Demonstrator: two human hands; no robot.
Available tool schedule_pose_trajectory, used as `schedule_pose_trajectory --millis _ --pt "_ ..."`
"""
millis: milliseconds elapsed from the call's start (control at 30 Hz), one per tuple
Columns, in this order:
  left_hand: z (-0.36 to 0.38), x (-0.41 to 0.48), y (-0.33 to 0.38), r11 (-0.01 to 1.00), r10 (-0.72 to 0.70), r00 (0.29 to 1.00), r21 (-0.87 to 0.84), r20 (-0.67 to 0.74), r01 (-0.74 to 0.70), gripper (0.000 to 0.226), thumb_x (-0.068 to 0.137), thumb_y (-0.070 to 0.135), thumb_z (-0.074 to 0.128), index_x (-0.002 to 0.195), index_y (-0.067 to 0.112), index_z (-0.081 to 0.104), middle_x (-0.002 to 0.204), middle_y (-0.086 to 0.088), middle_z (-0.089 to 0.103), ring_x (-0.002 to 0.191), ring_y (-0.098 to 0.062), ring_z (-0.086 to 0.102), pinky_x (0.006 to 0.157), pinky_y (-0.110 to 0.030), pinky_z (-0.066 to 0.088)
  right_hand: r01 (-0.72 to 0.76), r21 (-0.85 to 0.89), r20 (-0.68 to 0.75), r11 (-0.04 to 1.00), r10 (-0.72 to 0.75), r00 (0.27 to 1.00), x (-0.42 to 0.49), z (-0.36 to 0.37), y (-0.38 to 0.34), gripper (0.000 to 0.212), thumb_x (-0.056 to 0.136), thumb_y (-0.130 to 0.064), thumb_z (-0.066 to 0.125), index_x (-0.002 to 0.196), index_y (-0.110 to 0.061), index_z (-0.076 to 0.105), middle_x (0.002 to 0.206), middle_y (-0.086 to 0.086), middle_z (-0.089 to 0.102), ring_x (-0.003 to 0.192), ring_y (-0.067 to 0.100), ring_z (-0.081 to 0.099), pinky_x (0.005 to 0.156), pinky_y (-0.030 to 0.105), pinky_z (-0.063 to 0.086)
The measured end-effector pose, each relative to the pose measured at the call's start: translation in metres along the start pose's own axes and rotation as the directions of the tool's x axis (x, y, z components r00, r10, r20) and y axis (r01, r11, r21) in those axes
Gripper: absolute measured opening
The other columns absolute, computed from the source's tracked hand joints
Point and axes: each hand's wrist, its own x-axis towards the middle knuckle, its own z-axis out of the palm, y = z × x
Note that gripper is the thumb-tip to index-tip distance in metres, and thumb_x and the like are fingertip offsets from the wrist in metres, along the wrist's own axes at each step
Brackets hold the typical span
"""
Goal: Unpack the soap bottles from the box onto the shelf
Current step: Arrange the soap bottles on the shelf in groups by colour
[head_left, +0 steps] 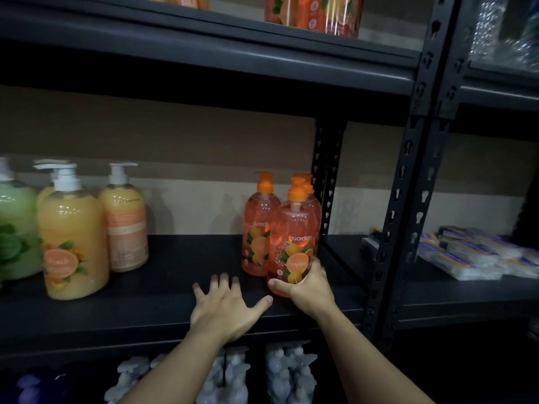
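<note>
Right hand (306,284) grips the front orange soap bottle (293,240) low on its body: thumb across the front near the base, fingers wrapped round the right side over the label. The bottle is upright, at the right end of the middle shelf (175,258), close to the front edge. Can't tell if its base is fully down on the board.

Left hand (227,307) is open, palm down, fingers spread flat on the shelf just left of that bottle. The thumb tip is near the bottle base; contact unclear.

Two more orange bottles are right behind it. One (258,228) is behind and left, partly overlapped by the front bottle. The other (306,182) is directly behind, mostly hidden, with its pump and right shoulder showing. All have orange pumps, and "guardian" is readable on the labels.

Left end of the same shelf:
- two yellow bottles (73,237) with white pumps, plus part of a third behind the front one
- a green bottle (14,228) cut off by the frame edge

A wide bare stretch of board separates the yellow group from the orange group.

Shelf above: orange packs (312,16). Shelf below: pale pump heads (288,371). Next bay, right of the black upright (402,199): wrapped packets (472,255), stacked.
</note>
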Motion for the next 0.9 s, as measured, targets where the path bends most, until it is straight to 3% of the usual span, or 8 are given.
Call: schedule_pose_trajectory --millis 467,600,667,733,800,833,900 --pt "0.001 -0.001 0.0 0.999 -0.012 1.0 -0.035 -0.023 0.011 0.108 0.078 0.088 0.012 0.155 0.014 0.023 0.162 -0.01 0.019 0.15 -0.026 0.011 0.119 -0.058 0.006 -0.009 -0.011 0.009 1.0 0.009 1.0 -0.001 0.0 0.0 0.122 0.054 -0.063 0.084 0.151 -0.026 0.02 0.147 0.0 0.036 0.134 0.023 0.044 0.107 0.045 0.042" --pt "-0.005 0.002 -0.003 0.985 -0.005 1.0 -0.174 0.013 0.007 0.1 0.08 0.086 0.028 0.155 0.02 0.026 0.162 -0.005 0.019 0.151 -0.023 0.01 0.121 -0.053 0.002 0.011 0.064 0.035 0.998 -0.014 0.999 -0.004 -0.005 -0.003 0.132 0.054 -0.056 0.09 0.154 -0.028 0.008 0.151 0.005 0.025 0.141 0.025 0.032 0.114 0.046 0.034" --pt "-0.007 0.005 -0.012 0.92 -0.004 0.999 -0.392 0.053 0.024 0.089 0.078 0.079 0.046 0.15 0.028 0.034 0.159 0.003 0.028 0.15 -0.02 0.017 0.123 -0.045 0.006 0.027 0.136 0.011 0.99 -0.028 1.0 -0.01 -0.01 -0.005 0.134 0.054 -0.052 0.092 0.153 -0.031 0.005 0.151 0.007 0.019 0.144 0.027 0.021 0.117 0.049 0.028" --pt "-0.015 0.004 -0.024 0.688 0.011 0.993 -0.721 0.116 0.077 0.073 0.076 0.065 0.067 0.139 0.031 0.05 0.146 0.008 0.048 0.141 -0.016 0.037 0.118 -0.035 0.025 0.029 0.18 -0.097 0.983 -0.012 0.995 -0.02 -0.009 -0.007 0.122 0.056 -0.05 0.092 0.148 -0.03 0.015 0.147 0.009 0.022 0.141 0.029 0.02 0.115 0.051 0.029" --pt "-0.026 -0.003 -0.041 0.463 0.034 0.994 -0.883 0.099 0.072 0.042 0.082 0.041 0.075 0.121 0.027 0.064 0.121 0.008 0.067 0.12 -0.01 0.058 0.103 -0.025 0.04 0.068 0.227 -0.286 0.972 0.0 0.958 -0.038 0.0 -0.014 0.093 0.061 -0.045 0.09 0.13 -0.026 0.031 0.133 0.008 0.032 0.131 0.028 0.027 0.11 0.051 0.033" --pt "-0.029 -0.006 -0.049 0.447 0.015 0.999 -0.894 0.049 0.037 0.027 0.085 0.033 0.074 0.111 0.026 0.067 0.105 0.006 0.072 0.107 -0.008 0.065 0.099 -0.025 0.045 0.112 0.228 -0.383 0.967 -0.017 0.923 -0.049 0.006 -0.016 0.078 0.065 -0.039 0.089 0.12 -0.023 0.035 0.124 0.006 0.035 0.123 0.027 0.031 0.106 0.051 0.035" --pt "-0.034 -0.015 -0.069 0.509 -0.09 0.993 -0.86 -0.079 -0.023 0.004 0.088 0.026 0.072 0.091 0.024 0.071 0.076 0.002 0.075 0.079 -0.007 0.071 0.088 -0.031 0.054 0.234 0.201 -0.513 0.951 -0.101 0.852 -0.069 0.023 -0.032 0.054 0.075 -0.024 0.082 0.107 -0.02 0.039 0.112 0.004 0.039 0.109 0.019 0.034 0.1 0.046 0.038"
